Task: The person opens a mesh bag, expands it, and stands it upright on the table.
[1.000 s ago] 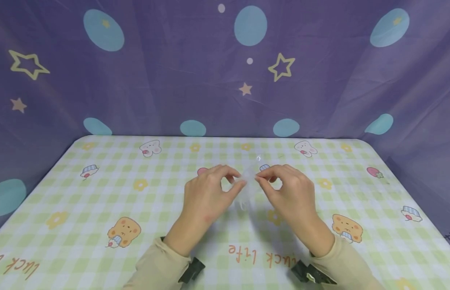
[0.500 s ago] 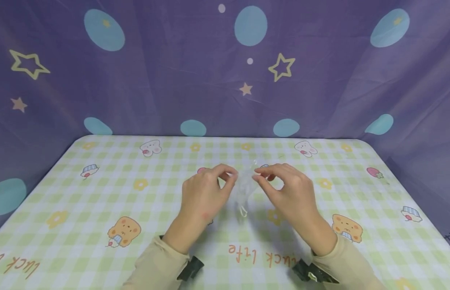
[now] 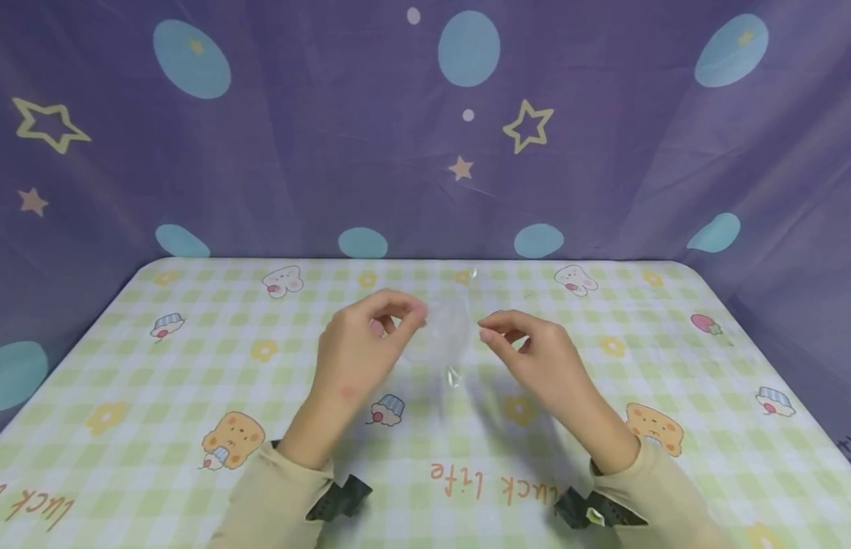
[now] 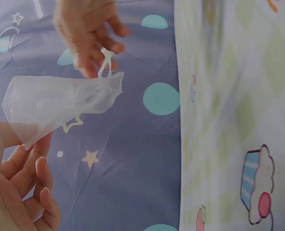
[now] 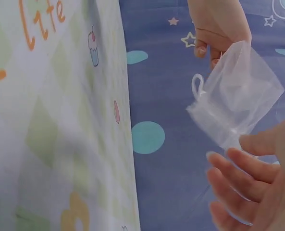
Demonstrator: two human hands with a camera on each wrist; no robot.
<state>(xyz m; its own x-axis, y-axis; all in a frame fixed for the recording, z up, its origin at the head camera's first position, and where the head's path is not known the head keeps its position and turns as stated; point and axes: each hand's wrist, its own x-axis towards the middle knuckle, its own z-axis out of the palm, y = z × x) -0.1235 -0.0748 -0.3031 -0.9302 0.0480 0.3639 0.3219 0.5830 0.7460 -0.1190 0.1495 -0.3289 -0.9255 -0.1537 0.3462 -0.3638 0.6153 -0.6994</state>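
A small, translucent white drawstring bag (image 3: 442,332) is held above the table between my hands. My left hand (image 3: 360,343) pinches it by its closed end, thumb and index finger on a corner (image 4: 28,137) in the left wrist view. The gathered mouth (image 5: 207,120) faces my right hand, with a white cord loop (image 5: 196,85) sticking out at one side. My right hand (image 3: 531,354) is beside the mouth, thumb and index fingertips a little apart, right at its edge. In the right wrist view, its fingers (image 5: 236,185) are loosely extended.
The table (image 3: 158,427) wears a green-and-white checked cloth with cartoon prints. Behind its far edge hangs a purple curtain (image 3: 295,152) with stars and blue ovals. Beige sleeves (image 3: 281,492) and dark wrist straps (image 3: 339,499) show at both forearms.
My left hand has moved left and slightly away from me, drawing the bag along and spreading it wider. My right hand has stayed nearly in place, and the gap between the hands has grown.
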